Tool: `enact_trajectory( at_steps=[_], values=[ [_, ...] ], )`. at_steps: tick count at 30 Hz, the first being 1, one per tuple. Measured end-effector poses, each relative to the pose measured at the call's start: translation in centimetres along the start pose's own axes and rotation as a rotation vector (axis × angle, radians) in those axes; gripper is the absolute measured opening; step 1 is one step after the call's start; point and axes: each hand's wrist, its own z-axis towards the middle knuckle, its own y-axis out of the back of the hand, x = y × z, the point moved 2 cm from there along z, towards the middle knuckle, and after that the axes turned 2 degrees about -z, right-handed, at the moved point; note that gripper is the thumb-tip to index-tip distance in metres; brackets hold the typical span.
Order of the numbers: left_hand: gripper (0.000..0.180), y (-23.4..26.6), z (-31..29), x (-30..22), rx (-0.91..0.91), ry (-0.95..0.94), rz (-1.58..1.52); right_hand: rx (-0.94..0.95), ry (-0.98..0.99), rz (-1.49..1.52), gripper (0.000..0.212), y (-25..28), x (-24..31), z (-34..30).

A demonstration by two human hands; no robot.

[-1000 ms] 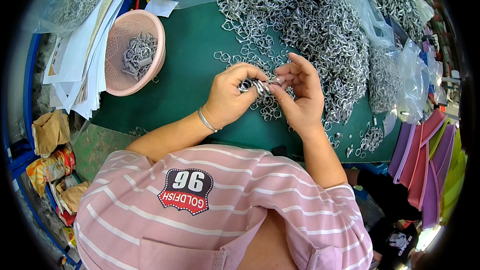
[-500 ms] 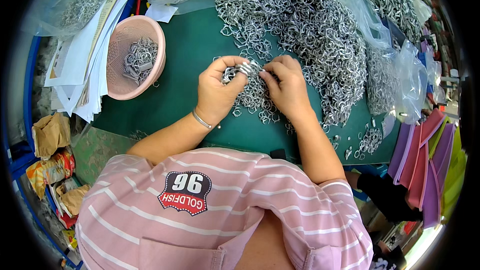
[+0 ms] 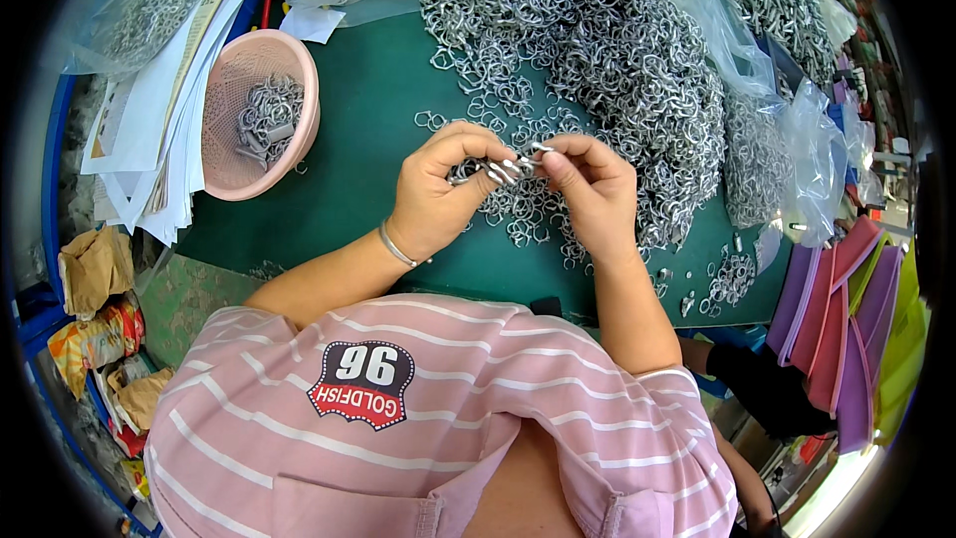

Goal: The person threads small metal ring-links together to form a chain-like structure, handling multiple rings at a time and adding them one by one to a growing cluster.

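Observation:
Several silvery metal rings [image 3: 504, 170] are bunched between the thumb and fingers of my left hand [image 3: 440, 179], which wears a metal bangle. Just to the right, my right hand [image 3: 596, 189] pinches one metal ring [image 3: 541, 148] close against that bunch. Both hands hover over loose rings scattered on the green tabletop [image 3: 373, 90]. Beyond them a large heap of metal rings [image 3: 637, 50] spreads to the right and back. The exact shape of the pieces inside my fingers is partly hidden.
At left stands a pink perforated basket [image 3: 311, 125] holding metal pieces, beside stacked papers [image 3: 159, 120]. Clear bags of rings [image 3: 757, 159] lie at right. A small ring pile [image 3: 732, 279] sits near the front edge. Purple and red strips [image 3: 836, 319] hang beyond the table.
My right hand has turned and shifted slightly right and down, now pinching a ring at the bunch. My left hand has lowered a little, still holding its rings.

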Motion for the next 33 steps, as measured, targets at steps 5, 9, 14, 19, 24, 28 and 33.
enact_trajectory(
  at_steps=[5, 9, 14, 19, 24, 28, 33],
  values=[
    [0.016, -0.3, 0.0, -0.4, -0.076, 0.187, -0.008, 0.087, 0.086, -0.020, 0.014, -1.5, 0.4, -0.8],
    [0.021, -0.6, 0.5, -1.5, -0.059, 0.095, 0.174, 0.032, -0.130, 0.130, 0.022, -3.1, -0.8, -1.5],
    [0.026, -1.3, 1.9, -3.3, 0.022, -0.119, 0.443, 0.034, -0.405, 0.721, 0.027, -4.4, 0.0, -0.3],
    [0.032, -4.0, 3.4, -4.1, 0.175, -0.333, 0.580, 0.043, -0.503, 1.202, 0.030, -5.2, -1.3, 0.3],
    [0.021, -5.0, 4.1, -6.4, 0.214, -0.450, 0.436, 0.174, -0.334, 1.530, 0.027, -2.8, -1.2, -0.1],
    [0.022, -4.5, 4.2, -5.7, 0.189, -0.381, 0.173, -0.086, -0.284, 1.352, 0.017, -0.1, 1.0, -0.8],
    [0.019, -4.9, 4.4, -6.3, 0.136, -0.429, 0.142, -0.058, -0.179, 1.361, 0.017, 4.4, 4.0, -2.1]
  ],
)
